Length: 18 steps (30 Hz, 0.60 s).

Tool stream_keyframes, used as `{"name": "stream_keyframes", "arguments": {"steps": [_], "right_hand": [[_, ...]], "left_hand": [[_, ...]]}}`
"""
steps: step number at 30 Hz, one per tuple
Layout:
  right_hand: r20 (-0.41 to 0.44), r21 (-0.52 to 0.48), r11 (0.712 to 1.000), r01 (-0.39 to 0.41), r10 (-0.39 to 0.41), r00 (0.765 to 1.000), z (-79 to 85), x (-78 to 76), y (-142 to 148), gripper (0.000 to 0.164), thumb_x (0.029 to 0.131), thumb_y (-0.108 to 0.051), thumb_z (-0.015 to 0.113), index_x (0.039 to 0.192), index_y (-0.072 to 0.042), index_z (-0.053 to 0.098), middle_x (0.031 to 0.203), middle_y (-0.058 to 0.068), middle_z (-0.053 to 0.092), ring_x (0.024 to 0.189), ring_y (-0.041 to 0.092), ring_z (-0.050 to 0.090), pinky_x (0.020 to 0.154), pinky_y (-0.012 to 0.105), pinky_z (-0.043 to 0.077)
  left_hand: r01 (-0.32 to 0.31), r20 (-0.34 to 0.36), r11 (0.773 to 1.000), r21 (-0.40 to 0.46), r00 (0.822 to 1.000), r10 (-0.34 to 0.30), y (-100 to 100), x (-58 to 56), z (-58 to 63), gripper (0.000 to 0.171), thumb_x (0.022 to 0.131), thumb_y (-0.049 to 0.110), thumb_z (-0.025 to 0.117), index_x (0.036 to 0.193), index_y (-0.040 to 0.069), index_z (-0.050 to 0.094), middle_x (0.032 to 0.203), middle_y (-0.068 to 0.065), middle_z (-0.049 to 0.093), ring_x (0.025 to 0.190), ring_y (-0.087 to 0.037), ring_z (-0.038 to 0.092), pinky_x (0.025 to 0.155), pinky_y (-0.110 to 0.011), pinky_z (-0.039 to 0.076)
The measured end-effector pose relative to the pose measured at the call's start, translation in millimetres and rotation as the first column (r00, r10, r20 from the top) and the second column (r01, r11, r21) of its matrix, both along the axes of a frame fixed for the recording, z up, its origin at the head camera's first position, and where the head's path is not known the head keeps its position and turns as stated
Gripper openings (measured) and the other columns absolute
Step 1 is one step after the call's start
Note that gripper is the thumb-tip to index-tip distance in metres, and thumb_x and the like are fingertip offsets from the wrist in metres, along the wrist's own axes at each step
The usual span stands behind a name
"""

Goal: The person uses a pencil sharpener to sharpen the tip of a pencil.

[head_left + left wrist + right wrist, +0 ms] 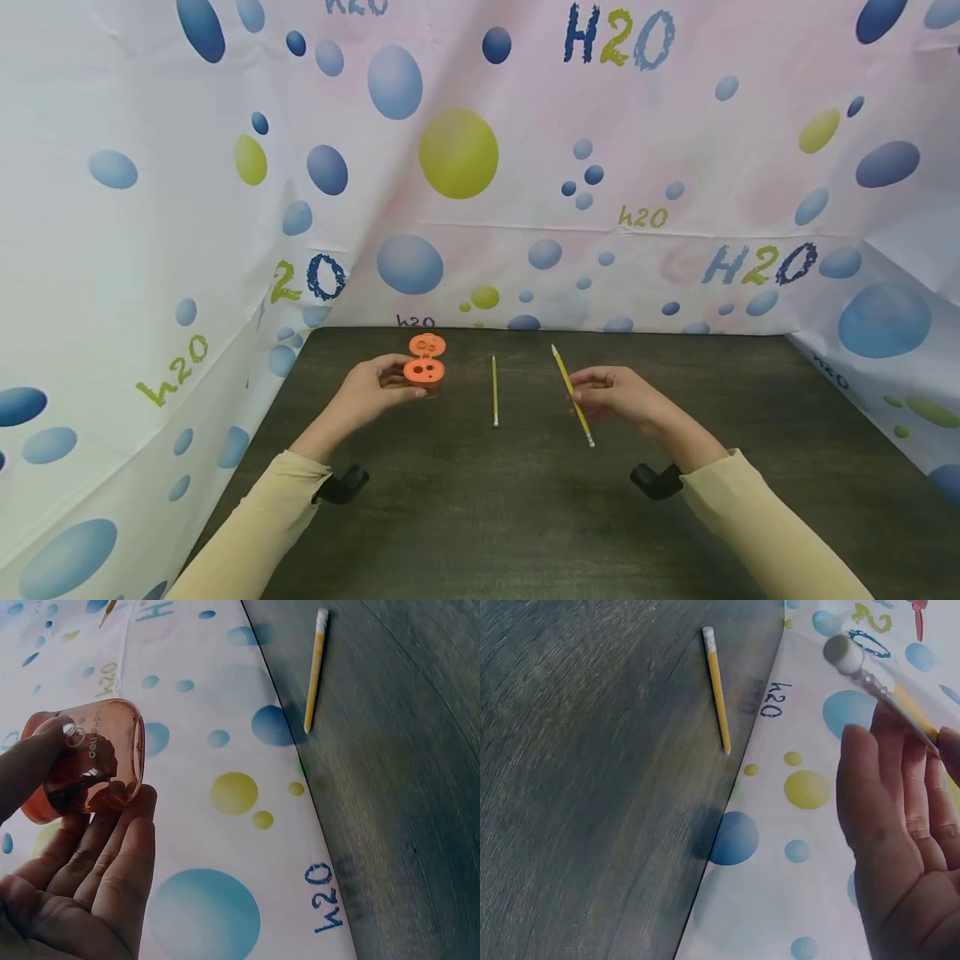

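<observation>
My left hand (372, 386) grips an orange pencil sharpener (424, 373), thumb on one side and fingers on the other. Its lid (427, 345) is flipped up, and holes show in the top face. In the left wrist view the body of the sharpener (94, 754) is see-through, with dark bits inside. Over on the right, my right hand (611, 392) pinches a yellow pencil (573, 397), its point up and tilted left, its white eraser end low. Between the hands a second yellow pencil (495, 392) lies on the table, tip pointing away from me.
The dark wooden table (480, 517) ends at the back against a white sheet (525, 275) printed with coloured dots and H2O lettering. That sheet also rises along the left and right sides. Dark wrist mounts (343, 485) stick out below the sleeves.
</observation>
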State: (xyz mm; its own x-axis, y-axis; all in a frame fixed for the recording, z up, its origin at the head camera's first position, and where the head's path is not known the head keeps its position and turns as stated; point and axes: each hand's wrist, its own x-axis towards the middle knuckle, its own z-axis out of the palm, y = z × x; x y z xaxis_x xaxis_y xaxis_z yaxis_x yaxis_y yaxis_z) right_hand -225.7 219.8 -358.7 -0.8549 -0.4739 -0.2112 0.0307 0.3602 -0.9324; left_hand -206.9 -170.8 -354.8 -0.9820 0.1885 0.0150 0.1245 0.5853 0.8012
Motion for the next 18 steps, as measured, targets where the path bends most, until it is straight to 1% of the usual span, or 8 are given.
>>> {"name": "stream_keyframes", "arguments": {"steps": [3, 6, 11, 14, 18], "right_hand": [[-0.005, 0.003, 1.000, -0.010, 0.010, 1.000, 1.2, 1.7, -1.5, 0.051, 0.104, -0.016, 0.060, 0.145, 0.011, 0.047, 0.117, 0.007, 0.076, 0.106, 0.022, 0.074, 0.098, 0.050, 0.061], [-0.011, 0.002, 1.000, -0.018, 0.018, 1.000, 3.4, 3.8, -2.7, 0.050, 0.104, -0.016, 0.060, 0.144, 0.011, 0.048, 0.114, 0.006, 0.076, 0.107, 0.026, 0.074, 0.096, 0.047, 0.062], [-0.023, 0.006, 1.000, -0.020, 0.020, 1.000, 5.3, 8.6, -4.5, 0.048, 0.104, -0.017, 0.061, 0.142, 0.011, 0.050, 0.109, 0.001, 0.076, 0.102, 0.018, 0.074, 0.096, 0.046, 0.062], [-0.030, 0.012, 1.000, -0.021, 0.021, 0.999, 6.0, 11.2, -5.8, 0.049, 0.104, -0.017, 0.061, 0.143, 0.010, 0.050, 0.109, 0.001, 0.075, 0.098, 0.012, 0.073, 0.097, 0.047, 0.062], [-0.038, 0.013, 1.000, -0.026, 0.027, 0.999, 8.0, 14.7, -7.6, 0.049, 0.104, -0.018, 0.061, 0.143, 0.009, 0.051, 0.111, 0.002, 0.075, 0.098, 0.010, 0.072, 0.096, 0.047, 0.062]], "left_hand": [[0.006, 0.007, 1.000, 0.023, 1.000, -0.007, 2.9, 3.9, 1.2, 0.053, 0.092, 0.017, 0.077, 0.138, -0.001, 0.059, 0.139, -0.025, 0.063, 0.123, -0.039, 0.067, 0.099, -0.048, 0.061], [0.020, 0.004, 0.999, 0.040, 1.000, -0.021, 5.3, 7.7, 2.8, 0.052, 0.092, 0.016, 0.077, 0.138, -0.001, 0.059, 0.139, -0.026, 0.062, 0.123, -0.039, 0.066, 0.099, -0.047, 0.061], [0.043, -0.007, 0.997, 0.069, 0.999, -0.042, 8.8, 14.3, 3.7, 0.052, 0.092, 0.015, 0.076, 0.138, -0.003, 0.058, 0.138, -0.026, 0.062, 0.123, -0.040, 0.067, 0.100, -0.047, 0.060], [0.049, -0.004, 0.995, 0.088, 0.999, -0.049, 11.8, 18.1, 3.1, 0.052, 0.092, 0.014, 0.076, 0.138, -0.003, 0.058, 0.137, -0.026, 0.063, 0.122, -0.039, 0.067, 0.099, -0.045, 0.061], [0.072, 0.006, 0.991, 0.109, 0.997, -0.073, 16.5, 23.4, 0.4, 0.053, 0.092, 0.015, 0.075, 0.139, -0.004, 0.057, 0.136, -0.026, 0.064, 0.120, -0.038, 0.068, 0.098, -0.044, 0.061]]}}
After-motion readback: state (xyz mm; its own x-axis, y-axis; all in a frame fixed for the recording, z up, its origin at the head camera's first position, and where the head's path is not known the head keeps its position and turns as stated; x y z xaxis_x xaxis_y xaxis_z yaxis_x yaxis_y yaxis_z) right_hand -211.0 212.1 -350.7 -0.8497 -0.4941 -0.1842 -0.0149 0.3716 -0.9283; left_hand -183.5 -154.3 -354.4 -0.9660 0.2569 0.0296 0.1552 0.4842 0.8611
